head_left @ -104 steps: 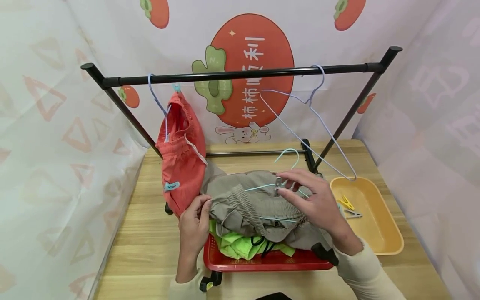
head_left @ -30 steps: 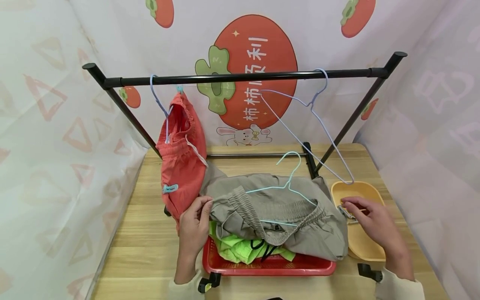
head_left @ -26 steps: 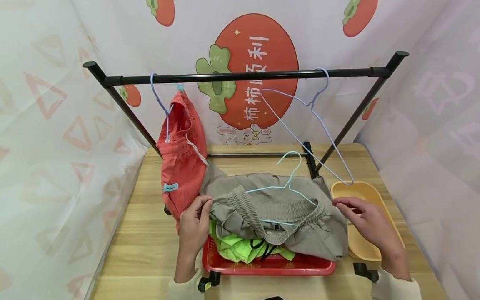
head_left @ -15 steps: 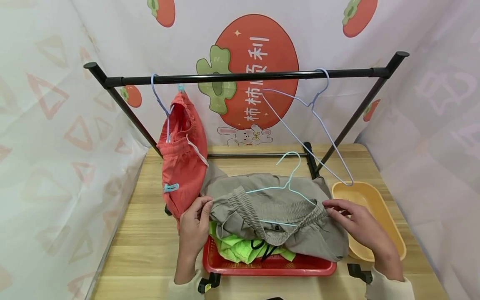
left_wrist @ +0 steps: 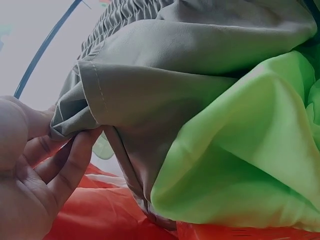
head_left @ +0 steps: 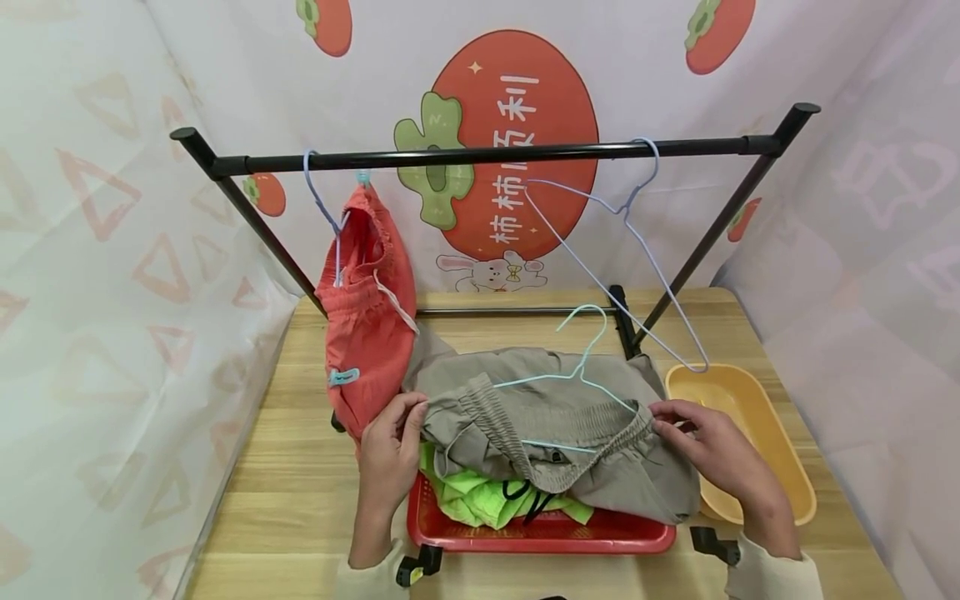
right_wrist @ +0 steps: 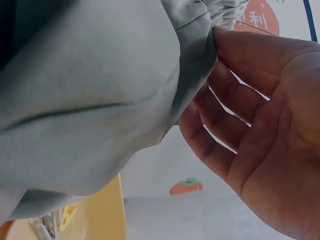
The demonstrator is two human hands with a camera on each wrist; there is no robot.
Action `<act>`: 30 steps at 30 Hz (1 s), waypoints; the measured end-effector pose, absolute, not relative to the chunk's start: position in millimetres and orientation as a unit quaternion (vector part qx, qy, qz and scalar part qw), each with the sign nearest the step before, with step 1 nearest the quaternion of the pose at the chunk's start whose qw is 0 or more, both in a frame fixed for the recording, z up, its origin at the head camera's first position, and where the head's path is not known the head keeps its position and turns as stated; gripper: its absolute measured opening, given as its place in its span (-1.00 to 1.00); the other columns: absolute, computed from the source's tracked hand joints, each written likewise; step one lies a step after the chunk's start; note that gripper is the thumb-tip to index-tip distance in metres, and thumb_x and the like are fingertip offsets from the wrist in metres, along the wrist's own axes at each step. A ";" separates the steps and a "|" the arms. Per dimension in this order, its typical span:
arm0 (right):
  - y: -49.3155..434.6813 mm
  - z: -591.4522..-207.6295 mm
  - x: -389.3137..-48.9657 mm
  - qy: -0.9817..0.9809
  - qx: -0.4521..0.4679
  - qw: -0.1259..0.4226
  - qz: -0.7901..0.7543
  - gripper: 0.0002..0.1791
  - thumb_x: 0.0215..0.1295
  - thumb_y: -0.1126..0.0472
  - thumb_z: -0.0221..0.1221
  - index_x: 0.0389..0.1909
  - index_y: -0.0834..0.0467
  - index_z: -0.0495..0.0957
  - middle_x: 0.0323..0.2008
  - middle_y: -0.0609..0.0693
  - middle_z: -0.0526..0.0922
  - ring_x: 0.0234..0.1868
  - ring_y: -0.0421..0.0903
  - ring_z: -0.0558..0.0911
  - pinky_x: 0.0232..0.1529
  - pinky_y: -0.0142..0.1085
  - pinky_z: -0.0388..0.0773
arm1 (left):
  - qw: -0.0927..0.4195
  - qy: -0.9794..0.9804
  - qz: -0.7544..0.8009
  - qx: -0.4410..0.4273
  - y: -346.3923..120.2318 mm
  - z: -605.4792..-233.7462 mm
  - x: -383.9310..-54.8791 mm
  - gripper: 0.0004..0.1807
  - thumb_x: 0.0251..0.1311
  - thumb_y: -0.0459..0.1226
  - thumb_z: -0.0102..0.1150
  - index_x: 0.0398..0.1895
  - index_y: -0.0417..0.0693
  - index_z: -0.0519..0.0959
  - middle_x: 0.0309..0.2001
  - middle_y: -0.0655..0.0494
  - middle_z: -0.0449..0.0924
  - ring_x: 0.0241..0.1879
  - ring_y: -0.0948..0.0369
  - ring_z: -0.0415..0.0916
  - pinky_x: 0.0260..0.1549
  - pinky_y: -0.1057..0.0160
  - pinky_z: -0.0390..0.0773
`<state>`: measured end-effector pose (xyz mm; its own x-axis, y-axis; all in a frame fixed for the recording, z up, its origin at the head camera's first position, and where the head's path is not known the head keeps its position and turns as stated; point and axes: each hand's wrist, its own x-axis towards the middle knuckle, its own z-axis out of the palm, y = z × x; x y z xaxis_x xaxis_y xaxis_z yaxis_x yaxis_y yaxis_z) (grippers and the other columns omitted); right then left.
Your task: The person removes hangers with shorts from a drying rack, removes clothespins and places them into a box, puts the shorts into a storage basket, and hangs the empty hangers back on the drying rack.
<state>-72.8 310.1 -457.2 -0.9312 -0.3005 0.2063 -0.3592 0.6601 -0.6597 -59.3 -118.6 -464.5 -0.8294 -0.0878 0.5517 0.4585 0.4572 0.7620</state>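
Note:
A pair of grey-brown pants (head_left: pixel 645 479) with a gathered elastic waistband lies across a red basket (head_left: pixel 540 543). A pale-blue hanger (head_left: pixel 581 367) sits partly inside the waistband, its hook pointing up and back. With thumb and fingers, my left hand (head_left: pixel 390 450) pinches a fold of the pants at their left end; the left wrist view shows the bunched cloth. My right hand (head_left: pixel 723 454) holds the waistband's right end, thumb on one face of the cloth and fingers behind it. Bright green cloth (head_left: pixel 480 496) with black cord shows beneath the pants.
Red pants (head_left: pixel 367 333) hang at the left of a black rack (head_left: pixel 480 156), on a lilac hanger. A bare lilac hanger (head_left: pixel 630 221) hangs at its right. The yellow bin (head_left: pixel 791 467) stands to the right; clothespins (right_wrist: pixel 50 225) lie in it.
My right hand, earlier at the pale-blue hanger with a small grey clip, has gone over the yellow bin and come back left, without the clip, onto the waistband's right end. My left hand keeps its grip.

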 end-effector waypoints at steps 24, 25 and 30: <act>296.4 -457.3 -74.8 -0.872 0.186 0.187 0.412 -0.67 0.24 0.64 0.24 -0.02 0.33 0.64 -0.16 0.05 0.66 -0.13 -0.30 0.52 -0.04 -0.59 0.37 | 0.241 -0.863 -0.412 -0.165 -123.0 -468.2 -65.3 -0.89 0.35 -0.48 0.28 -0.16 -0.14 0.67 -0.23 0.15 0.62 -0.31 0.28 0.51 -0.28 0.33 0.54; 295.5 -457.6 -75.0 -0.872 0.186 0.189 0.412 -0.67 0.23 0.65 0.24 -0.02 0.34 0.64 -0.16 0.06 0.66 -0.12 -0.31 0.52 -0.02 -0.59 0.36 | 0.238 -0.863 -0.412 -0.167 -122.7 -468.6 -65.5 -0.90 0.33 -0.47 0.29 -0.18 -0.13 0.68 -0.23 0.17 0.62 -0.30 0.29 0.52 -0.26 0.33 0.54; 291.7 -457.9 -75.6 -0.872 0.184 0.199 0.408 -0.68 0.22 0.64 0.26 -0.04 0.34 0.65 -0.15 0.07 0.67 -0.07 -0.31 0.53 0.05 -0.60 0.33 | 0.238 -0.864 -0.411 -0.169 -121.5 -471.1 -67.2 -0.91 0.29 -0.46 0.34 -0.21 -0.14 0.70 -0.24 0.16 0.65 -0.26 0.27 0.58 -0.20 0.34 0.56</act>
<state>-75.6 291.7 -457.9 -0.8531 -0.1586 0.4970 -0.4832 0.5992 -0.6383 -67.2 -121.5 -471.1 -0.8297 0.0968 0.5497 0.4874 0.6055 0.6291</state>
